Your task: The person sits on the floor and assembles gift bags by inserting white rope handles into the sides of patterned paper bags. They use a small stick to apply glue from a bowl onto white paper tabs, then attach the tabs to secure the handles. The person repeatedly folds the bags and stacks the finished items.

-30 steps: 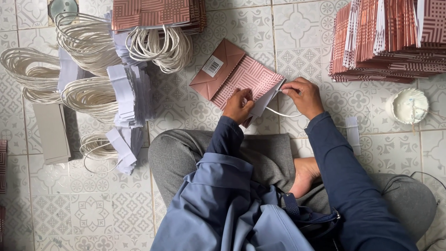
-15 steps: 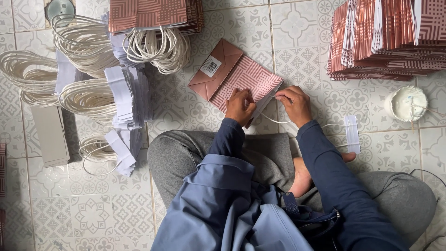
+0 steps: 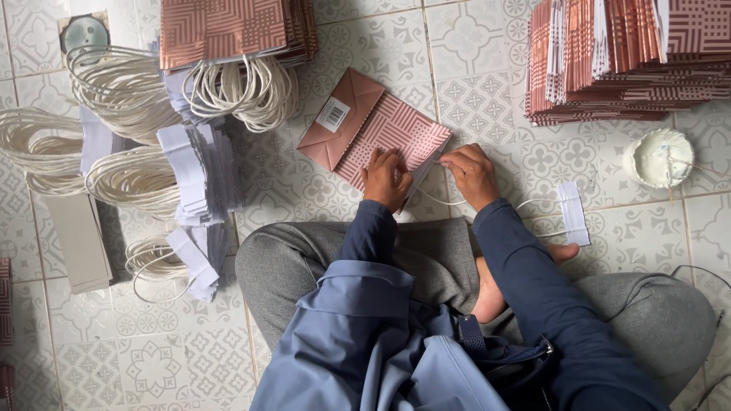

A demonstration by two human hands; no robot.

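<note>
While the person sits cross-legged on the tiled floor (image 3: 487,46), these lines hold:

Change: the right hand (image 3: 474,173) has slid left along the bag's open edge, closer to the left hand (image 3: 386,176) than a second ago; the white tab (image 3: 572,213) now lies in full view on the floor at centre right.
Meaning: I judge the rope end is being seated at the bag mouth rather than pulled away.
Left hand: pressed flat, fingers together, on the lower edge of the paper bag (image 3: 381,129).
Right hand: pinched on the white rope handle (image 3: 449,199) just beside that edge.
Paper bag: flat on the floor, centre of frame, tilted, base flap toward upper left.
Rope handle: runs from the right hand toward the white tab.
Bowl: small white bowl (image 3: 658,157) at right, holding something white, perhaps paste; I cannot tell for sure.
Tin: round lidded tin (image 3: 84,33) at upper left, contents hidden.
Stacks: folded bags (image 3: 624,53) upper right, a finished bag pile (image 3: 228,30) at top.
Handle bundles: rope loops (image 3: 129,91) with white tabs, left.
</note>
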